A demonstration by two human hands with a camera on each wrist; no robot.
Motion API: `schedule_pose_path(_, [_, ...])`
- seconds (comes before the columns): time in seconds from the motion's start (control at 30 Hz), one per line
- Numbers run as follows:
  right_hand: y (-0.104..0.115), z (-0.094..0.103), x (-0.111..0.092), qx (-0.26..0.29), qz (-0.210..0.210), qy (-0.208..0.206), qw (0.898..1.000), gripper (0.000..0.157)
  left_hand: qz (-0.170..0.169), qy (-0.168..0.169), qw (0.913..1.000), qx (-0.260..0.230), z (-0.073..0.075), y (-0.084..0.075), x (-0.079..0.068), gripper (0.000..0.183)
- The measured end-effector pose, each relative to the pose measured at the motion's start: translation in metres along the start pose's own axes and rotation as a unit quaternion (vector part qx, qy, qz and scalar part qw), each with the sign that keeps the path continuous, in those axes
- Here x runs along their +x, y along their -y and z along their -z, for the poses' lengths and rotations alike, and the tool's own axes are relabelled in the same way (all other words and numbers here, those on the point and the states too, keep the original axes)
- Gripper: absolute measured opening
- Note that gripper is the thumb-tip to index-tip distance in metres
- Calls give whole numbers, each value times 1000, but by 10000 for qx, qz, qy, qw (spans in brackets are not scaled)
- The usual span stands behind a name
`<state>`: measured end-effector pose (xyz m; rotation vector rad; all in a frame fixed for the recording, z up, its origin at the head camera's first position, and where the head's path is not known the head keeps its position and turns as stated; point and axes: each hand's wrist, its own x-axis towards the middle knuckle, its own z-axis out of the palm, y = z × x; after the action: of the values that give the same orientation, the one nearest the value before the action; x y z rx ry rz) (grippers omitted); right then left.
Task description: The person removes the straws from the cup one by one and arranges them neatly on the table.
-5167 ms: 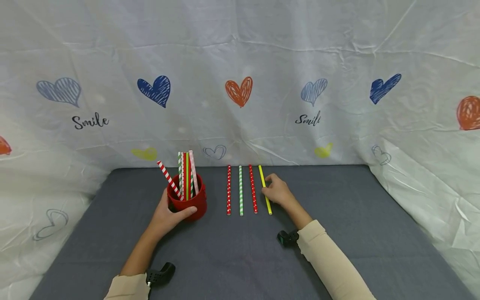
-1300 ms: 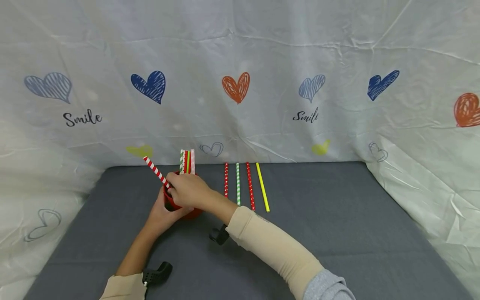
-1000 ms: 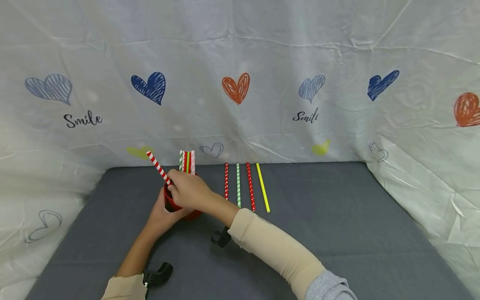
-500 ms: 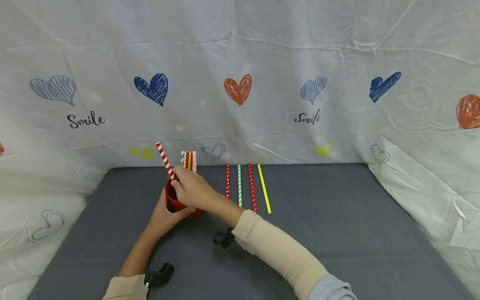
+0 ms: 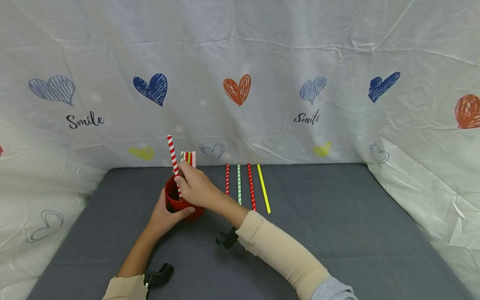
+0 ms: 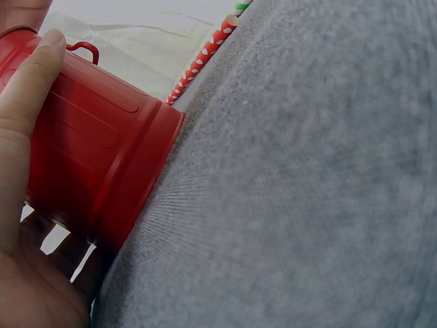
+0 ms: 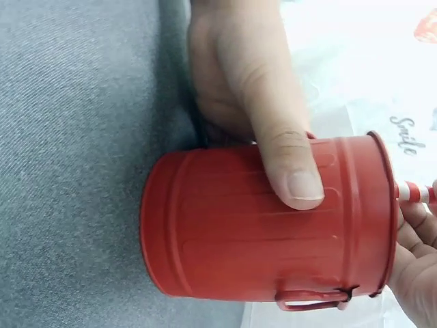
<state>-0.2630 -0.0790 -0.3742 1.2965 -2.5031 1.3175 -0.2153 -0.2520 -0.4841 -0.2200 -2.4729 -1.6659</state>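
Note:
A red metal bucket (image 7: 259,232) with small side handles stands upright on the grey cloth. My left hand (image 5: 164,216) grips its side, thumb across the front and fingers round the far side. Over the rim, my right hand (image 5: 196,185) pinches a red-and-white striped paper straw (image 5: 172,151). That straw stands nearly upright, its lower end inside the bucket. Behind the right hand, the tops of several other patterned straws (image 5: 189,157) rise from the bucket; their lower parts are hidden.
On the cloth right of the bucket lie a red dotted straw (image 5: 227,179), a green striped straw (image 5: 239,183), another red dotted straw (image 5: 251,187) and a yellow straw (image 5: 264,189), side by side. A white curtain (image 5: 262,50) hangs behind the table (image 5: 337,233).
Since five seconds ago, my right hand has left the yellow straw for the bucket. Over the last second it has tilted the striped straw from leaning left to nearly upright and raised it. The left hand stays.

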Motion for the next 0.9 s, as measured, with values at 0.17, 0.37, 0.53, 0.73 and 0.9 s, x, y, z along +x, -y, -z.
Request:
schedule_pose_path(0.17, [-1,10,-1,344,-12,-139,9993,9,-4,25,10000,-13,-1,0,0,97])
schedule_pose_path(0.37, [-1,23,-2,1276,-188,-342,9911,21,102,-6,9998,-155,-1,-2,-1,98])
schedule_pose_path(0.53, [1,29,-2,1930,-150,-539,9796,23,143,-14,9997,-194,-1,-2,-1,99])
schedule_pose_path(0.73, [0,33,-4,2374,-69,-660,9692,25,147,-29,9997,-201,-2,0,0,100])
schedule_pose_path(0.9, [-3,36,-7,2630,-178,-701,9621,25,157,-35,9996,-210,-1,0,0,101])
